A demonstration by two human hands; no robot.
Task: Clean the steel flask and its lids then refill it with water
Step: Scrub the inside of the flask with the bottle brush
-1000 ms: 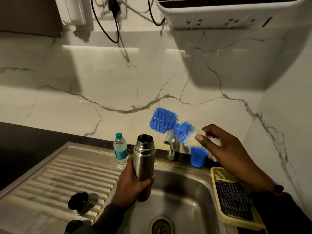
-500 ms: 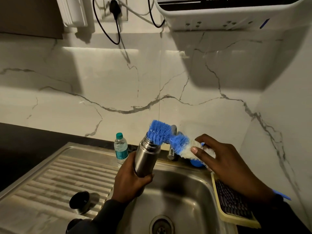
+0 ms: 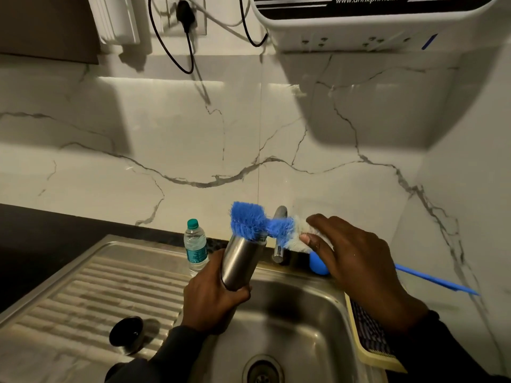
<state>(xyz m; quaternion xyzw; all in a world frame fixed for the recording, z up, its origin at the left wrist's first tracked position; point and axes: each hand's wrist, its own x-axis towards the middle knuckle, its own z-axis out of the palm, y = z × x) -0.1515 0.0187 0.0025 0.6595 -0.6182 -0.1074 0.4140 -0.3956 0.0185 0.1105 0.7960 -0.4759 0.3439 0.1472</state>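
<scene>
My left hand (image 3: 214, 297) grips the lower body of the steel flask (image 3: 241, 261), which tilts to the right over the sink (image 3: 304, 327). My right hand (image 3: 356, 264) holds the blue and white bottle brush (image 3: 262, 225) by its white bristles. The blue bristle tip sits at the flask's open mouth. The brush's blue handle (image 3: 437, 280) sticks out to the right behind my wrist. A dark round lid (image 3: 126, 334) lies on the ribbed draining board (image 3: 96, 294).
A small plastic water bottle (image 3: 195, 246) stands at the back of the draining board. The tap (image 3: 279, 233) and a blue cup (image 3: 318, 265) are behind the sink. A yellow tray (image 3: 370, 352) with a dark cloth lies at the sink's right. A water purifier (image 3: 373, 23) hangs on the wall.
My right hand brought the brush down and left to the flask's mouth. My left hand tilted the flask further to the right and raised it slightly.
</scene>
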